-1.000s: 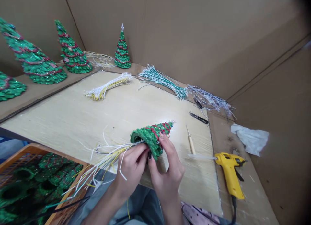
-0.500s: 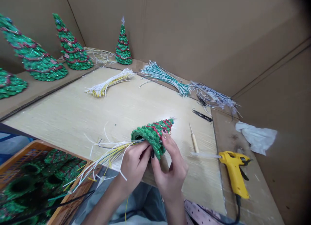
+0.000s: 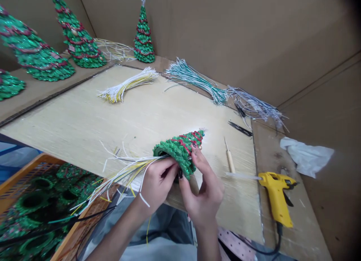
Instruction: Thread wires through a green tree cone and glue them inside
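Note:
A small green tree with red garland [image 3: 180,150] lies tilted on its side above the table, its hollow base facing left and its clear tip to the right. White, yellow and blue wires [image 3: 126,169] run out of the base to the left. My left hand [image 3: 159,182] is closed at the base's opening, against the wires; its fingertips are partly hidden by the rim. My right hand [image 3: 201,182] grips the tree's side and lower rim between thumb and fingers.
Wire bundles [image 3: 128,84] [image 3: 197,80] lie behind. At right are snips [image 3: 240,128], an awl [image 3: 229,159], a yellow glue gun [image 3: 276,197] and white tissue [image 3: 307,156]. Decorated trees [image 3: 143,41] stand at the back; an orange crate [image 3: 67,240] of trees is lower left.
The view has shifted, so the background trees and wire bundles sit higher in the picture. Both hands keep their hold, with the small tree slightly further right in view.

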`<state>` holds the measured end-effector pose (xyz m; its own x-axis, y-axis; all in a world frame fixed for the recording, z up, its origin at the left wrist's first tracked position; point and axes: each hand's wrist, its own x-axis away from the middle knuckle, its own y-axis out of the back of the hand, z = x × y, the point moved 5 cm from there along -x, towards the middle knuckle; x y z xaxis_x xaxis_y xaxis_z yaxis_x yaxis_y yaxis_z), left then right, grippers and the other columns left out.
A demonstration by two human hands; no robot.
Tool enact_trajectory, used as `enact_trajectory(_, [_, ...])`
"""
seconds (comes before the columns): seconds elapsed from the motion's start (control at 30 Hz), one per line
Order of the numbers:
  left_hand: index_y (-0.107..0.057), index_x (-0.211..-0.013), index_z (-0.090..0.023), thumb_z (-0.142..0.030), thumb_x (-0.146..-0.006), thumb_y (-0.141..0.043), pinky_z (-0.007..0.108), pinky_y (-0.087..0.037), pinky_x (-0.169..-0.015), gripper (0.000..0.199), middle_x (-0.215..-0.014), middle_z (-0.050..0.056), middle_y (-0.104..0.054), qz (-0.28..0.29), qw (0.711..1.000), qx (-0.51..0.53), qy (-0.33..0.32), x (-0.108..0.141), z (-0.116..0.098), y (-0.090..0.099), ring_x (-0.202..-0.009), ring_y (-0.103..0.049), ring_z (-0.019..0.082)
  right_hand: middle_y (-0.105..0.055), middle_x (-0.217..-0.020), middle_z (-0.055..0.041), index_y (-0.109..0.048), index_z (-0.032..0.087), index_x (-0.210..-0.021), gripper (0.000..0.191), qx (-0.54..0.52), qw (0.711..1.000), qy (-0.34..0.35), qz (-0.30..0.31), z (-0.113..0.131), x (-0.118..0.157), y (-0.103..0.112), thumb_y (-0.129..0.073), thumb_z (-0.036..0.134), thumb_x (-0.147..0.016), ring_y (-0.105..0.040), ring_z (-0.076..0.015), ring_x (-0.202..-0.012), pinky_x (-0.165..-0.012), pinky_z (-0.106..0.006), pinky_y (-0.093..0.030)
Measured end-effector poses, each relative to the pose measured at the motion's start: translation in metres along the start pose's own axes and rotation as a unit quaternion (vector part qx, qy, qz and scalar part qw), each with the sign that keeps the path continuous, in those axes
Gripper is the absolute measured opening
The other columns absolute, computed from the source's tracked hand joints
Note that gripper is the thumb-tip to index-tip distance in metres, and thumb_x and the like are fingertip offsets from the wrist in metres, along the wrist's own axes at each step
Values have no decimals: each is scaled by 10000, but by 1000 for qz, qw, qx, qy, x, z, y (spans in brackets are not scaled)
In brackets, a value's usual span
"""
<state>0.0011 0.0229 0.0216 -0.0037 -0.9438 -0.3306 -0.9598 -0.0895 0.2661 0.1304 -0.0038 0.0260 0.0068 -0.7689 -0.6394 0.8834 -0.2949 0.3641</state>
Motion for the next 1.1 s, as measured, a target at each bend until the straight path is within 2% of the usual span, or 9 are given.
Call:
enact_trajectory(0.43, [-521,-615,-181,-109,-871,-467,172,-366,-497,271,-542,-41,-510,19,1000,-4,-9,-1,2,-1,-498,-468,92,-617,-1403,-74,-562,226,-1376,591,5,1000,0,13,1,-1,2,-637,30,-823,-577,-229,-1314,-1106,-449,-505])
enact_trajectory(0.87, [-547,-591,-181,-135,-863,-469,201,-388,-517,287,-560,-15,-588,33,999,-2,17,-1,4,-2,-507,-517,112,-637,-1376,-93,-574,227,-1363,549,22,1000,2,22,4,-3,2,-634,57,-843,-597,-255,-1293,-1069,-500,-535])
enact_trajectory(1.1, [-573,-608,-178,-151,-876,-463,204,-423,-545,291,-579,-6,-609,44,999,11,29,2,9,-5,-545,-564,124,-631,-1384,-88,-580,222,-1355,538,21,1000,1,21,2,-4,2,-629,57,-845,-596,-246,-1292,-1081,-480,-530])
